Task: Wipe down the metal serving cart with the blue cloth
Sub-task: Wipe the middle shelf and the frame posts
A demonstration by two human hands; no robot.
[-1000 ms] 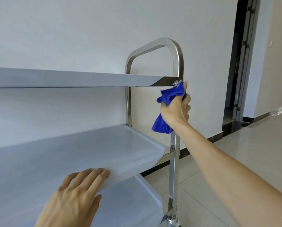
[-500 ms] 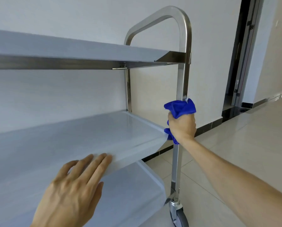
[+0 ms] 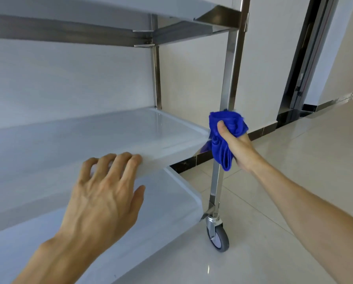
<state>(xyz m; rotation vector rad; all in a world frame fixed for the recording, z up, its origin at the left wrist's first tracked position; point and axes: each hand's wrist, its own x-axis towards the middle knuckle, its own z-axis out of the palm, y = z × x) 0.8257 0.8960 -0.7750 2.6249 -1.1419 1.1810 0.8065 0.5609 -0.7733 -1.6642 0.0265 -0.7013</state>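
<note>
The metal serving cart (image 3: 232, 64) has three shelves and a shiny upright post at its near right corner. My right hand (image 3: 238, 147) grips the bunched blue cloth (image 3: 222, 140) around that post, level with the middle shelf (image 3: 151, 128). My left hand (image 3: 104, 193) rests on the middle shelf's front edge, its fingers bent over the rim and the thumb below it. The top of the cart's handle is out of view.
A grey caster wheel (image 3: 219, 237) sits under the post on the glossy tiled floor (image 3: 294, 171). A white wall with dark skirting stands close behind the cart. A dark door frame (image 3: 302, 58) rises at the right.
My right hand has slid the cloth down the post from the top shelf to the middle shelf. The view has dropped lower. My left hand stays on the middle shelf's edge.
</note>
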